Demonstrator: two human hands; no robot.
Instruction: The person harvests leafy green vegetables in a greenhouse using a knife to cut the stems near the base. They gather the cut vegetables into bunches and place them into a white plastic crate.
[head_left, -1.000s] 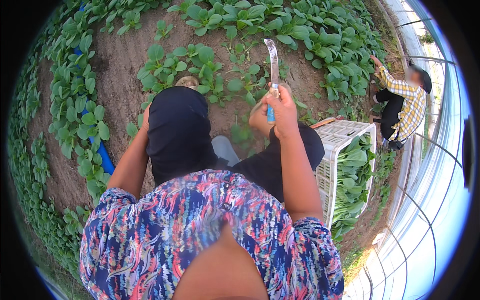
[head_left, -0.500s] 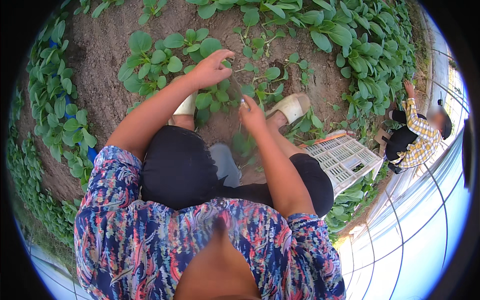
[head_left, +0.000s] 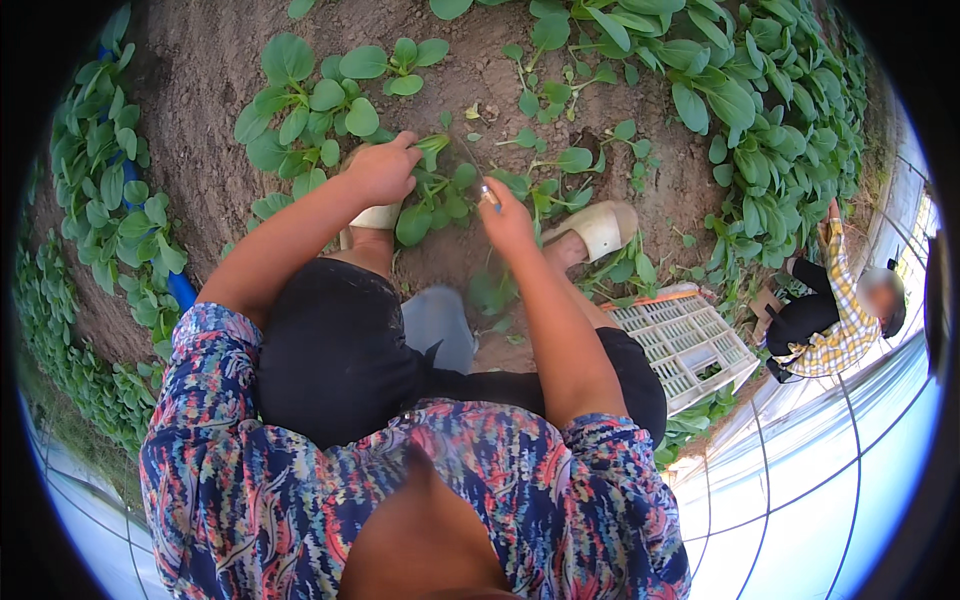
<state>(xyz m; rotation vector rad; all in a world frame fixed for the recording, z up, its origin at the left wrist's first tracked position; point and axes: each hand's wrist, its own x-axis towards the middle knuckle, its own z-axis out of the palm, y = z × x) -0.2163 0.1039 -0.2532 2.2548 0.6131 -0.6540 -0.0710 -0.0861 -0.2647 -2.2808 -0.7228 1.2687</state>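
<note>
My right hand [head_left: 508, 220] is wrapped round the handle of a knife [head_left: 466, 152], whose thin blade points up and to the left over the soil. Just left of the blade, my left hand [head_left: 384, 170] is closed, with a small leafy green plant [head_left: 433, 146] at its fingertips. Its pale stems show beside the fingers; the rest of the grip is hidden. More low leafy greens [head_left: 440, 203] grow between my feet, under both hands. A few cut or loose-looking leafy plants [head_left: 570, 160] lie to the right of the knife.
A pale plastic crate [head_left: 685, 345] stands beside my right leg. Dense rows of greens [head_left: 730, 90] fill the right side, and a blue hose [head_left: 180, 290] runs along the left row. Another person in a checked shirt [head_left: 845, 300] crouches at the far right, reaching into the greens.
My left hand has drawn back from the blade, down and to the left, and now has a plant at its fingertips. The knife hand has shifted slightly.
</note>
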